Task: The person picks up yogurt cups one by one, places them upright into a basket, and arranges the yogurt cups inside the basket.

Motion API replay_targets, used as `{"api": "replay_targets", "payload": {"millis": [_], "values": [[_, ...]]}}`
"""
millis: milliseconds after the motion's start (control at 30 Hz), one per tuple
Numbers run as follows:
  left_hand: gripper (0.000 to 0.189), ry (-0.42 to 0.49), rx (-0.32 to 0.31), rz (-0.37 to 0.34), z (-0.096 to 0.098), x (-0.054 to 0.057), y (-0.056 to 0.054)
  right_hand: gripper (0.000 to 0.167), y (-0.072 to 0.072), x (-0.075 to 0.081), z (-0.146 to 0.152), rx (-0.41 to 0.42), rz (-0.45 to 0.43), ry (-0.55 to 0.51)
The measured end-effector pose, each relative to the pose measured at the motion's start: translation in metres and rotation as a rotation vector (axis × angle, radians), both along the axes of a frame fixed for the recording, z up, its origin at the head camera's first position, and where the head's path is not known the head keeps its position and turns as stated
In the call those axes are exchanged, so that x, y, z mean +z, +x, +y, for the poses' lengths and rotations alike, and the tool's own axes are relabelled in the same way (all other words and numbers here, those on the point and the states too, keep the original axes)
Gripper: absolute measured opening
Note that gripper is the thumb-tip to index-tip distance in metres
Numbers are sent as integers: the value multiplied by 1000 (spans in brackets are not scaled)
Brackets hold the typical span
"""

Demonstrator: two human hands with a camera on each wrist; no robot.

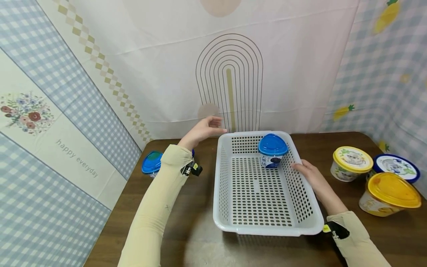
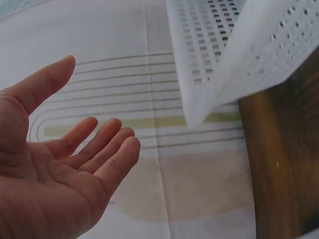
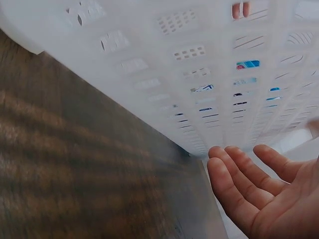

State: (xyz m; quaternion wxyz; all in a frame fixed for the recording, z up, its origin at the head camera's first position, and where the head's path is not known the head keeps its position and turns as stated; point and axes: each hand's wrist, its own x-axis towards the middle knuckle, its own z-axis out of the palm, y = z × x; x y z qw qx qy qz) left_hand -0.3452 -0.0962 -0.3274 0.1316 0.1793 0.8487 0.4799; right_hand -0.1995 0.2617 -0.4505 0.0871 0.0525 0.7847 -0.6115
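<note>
A white perforated plastic basket (image 1: 260, 193) stands in front of me on the table. Inside it, at the back right, is a blue-lidded tub (image 1: 272, 147). My left hand (image 1: 206, 129) hovers beside the basket's far left corner; in the left wrist view, its fingers are loosely spread and the palm holds nothing. My right hand (image 1: 310, 176) is at the right wall, with the thumb over the rim and the other fingers outside. In the right wrist view these fingers (image 3: 239, 172) lie relaxed close by the perforated wall.
To the right stand a yellow-lidded tub (image 1: 351, 161), a tub with a dark blue rim (image 1: 397, 168) and an orange-yellow-lidded tub (image 1: 390, 193). On the left, a blue-lidded tub (image 1: 151, 162) is partly behind my left sleeve. A patterned cloth (image 1: 160, 74) hangs behind the brown table (image 1: 180, 218).
</note>
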Motion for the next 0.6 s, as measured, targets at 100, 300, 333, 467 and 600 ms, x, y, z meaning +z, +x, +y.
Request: {"api": "replay_targets", "payload": {"millis": [100,300,333,467,600], "values": [[71,-5,18,-2,-10,3,-2,70,-1,-1,0,-2,0,-3],[69,5,68,-16,-33,10,-3,70,-2,-1,-2,2,-2,-13],[68,6,74,-15,-37,11,-3,70,-2,-1,-2,2,-1,-13],[69,10,95,-5,-54,16,-3,69,-1,-1,-1,-9,1,-7],[70,28,136,23,-72,22,-3,71,-1,0,0,-12,-15,-16]]}}
